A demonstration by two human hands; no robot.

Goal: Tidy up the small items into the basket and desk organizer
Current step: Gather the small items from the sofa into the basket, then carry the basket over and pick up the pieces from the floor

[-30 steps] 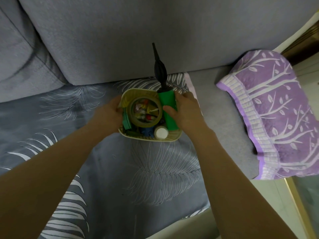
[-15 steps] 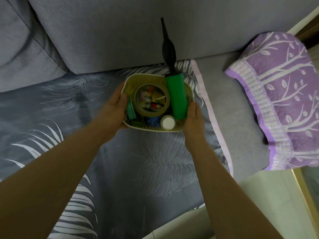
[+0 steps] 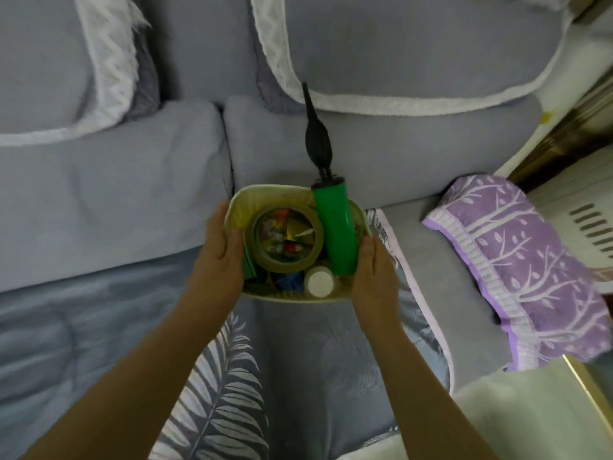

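A pale yellow-green basket [image 3: 262, 194] is held above the sofa seat between both hands. My left hand [image 3: 217, 257] grips its left rim, thumb over the edge. My right hand [image 3: 373, 275] grips the right rim near the front corner. Inside lie a roll of brown tape [image 3: 286, 265], a green hand pump [image 3: 335, 230] with a black nozzle [image 3: 316, 134] sticking out past the far rim, a white bottle cap [image 3: 319, 282], a blue item and small colourful bits inside the tape roll. No desk organizer is in view.
Grey sofa back cushions [image 3: 398, 61] with white lace covers stand behind. A grey leaf-print quilt [image 3: 232, 376] covers the seat below. A purple tree-patterned pillow [image 3: 517, 270] lies at the right. The sofa's front edge and pale floor [image 3: 530, 410] are at lower right.
My right hand left the green pump and took the basket's right rim. Both hands raised the basket off the quilt, and the view tilted up to show more of the sofa back.
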